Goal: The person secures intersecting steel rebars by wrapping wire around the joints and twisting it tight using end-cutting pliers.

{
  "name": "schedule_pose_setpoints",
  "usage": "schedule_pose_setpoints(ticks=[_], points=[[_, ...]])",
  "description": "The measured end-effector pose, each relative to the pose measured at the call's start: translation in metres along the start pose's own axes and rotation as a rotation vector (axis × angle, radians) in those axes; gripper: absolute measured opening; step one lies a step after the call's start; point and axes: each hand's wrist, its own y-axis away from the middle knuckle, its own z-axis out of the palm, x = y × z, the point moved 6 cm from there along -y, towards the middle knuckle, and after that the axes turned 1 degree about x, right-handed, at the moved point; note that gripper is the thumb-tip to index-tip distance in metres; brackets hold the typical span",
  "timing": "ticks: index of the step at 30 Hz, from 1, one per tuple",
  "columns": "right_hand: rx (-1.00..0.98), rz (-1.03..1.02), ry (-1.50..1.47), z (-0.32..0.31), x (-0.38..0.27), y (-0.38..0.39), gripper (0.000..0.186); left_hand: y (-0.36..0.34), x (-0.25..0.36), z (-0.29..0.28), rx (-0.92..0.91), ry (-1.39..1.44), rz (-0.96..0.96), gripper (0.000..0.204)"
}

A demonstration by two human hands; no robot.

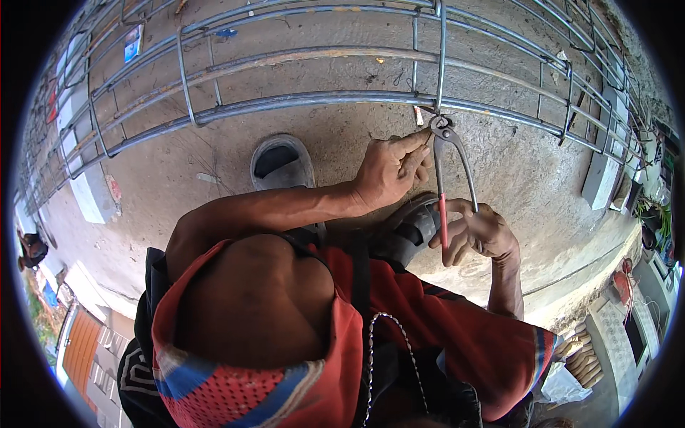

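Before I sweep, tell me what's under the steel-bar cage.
Through the steel-bar cage show concrete floor, a blue scrap and a blue-and-white packet. Whatever lies directly behind its bars is hidden.

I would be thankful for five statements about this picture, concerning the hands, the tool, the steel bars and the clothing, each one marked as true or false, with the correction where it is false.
1. The right hand holds the pincers. True.
2. Both pincer handles show a red covering. False: only one handle shows red; the visible part of the other is bare grey metal.
3. The left hand has its fingers close to the head of the pincers. True.
4. The head of the pincers is down beside a shoe. False: it is up at the steel bar frame.
5. The person's garment is mostly green. False: it is mostly red, with blue and whitish bands.
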Motion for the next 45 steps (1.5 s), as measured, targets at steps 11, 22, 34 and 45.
schedule_pose_setpoints(ticks=[11, 22, 34, 45], points=[[-0.05, 0.011, -0.033, -0.004, 0.007, -0.01, 0.053, -0.003, 0.0, -0.003, 0.014, 0.011, 0.046, 0.025], [-0.089, -0.143, 0.057, -0.018, -0.005, -0.014, 0.059, 0.0, 0.006, -0.007, 0.002, -0.039, 0.021, 0.023], [0.118, -0.249, 0.232, -0.008, -0.004, -0.018, 0.062, -0.005, -0.006, 0.0, -0.038, 0.126, -0.054, 0.021], [-0.037, -0.167, 0.0, -0.006, -0.02, -0.008, 0.061, -0.007, 0.011, 0.001, -0.063, 0.084, -0.052, 0.021]])
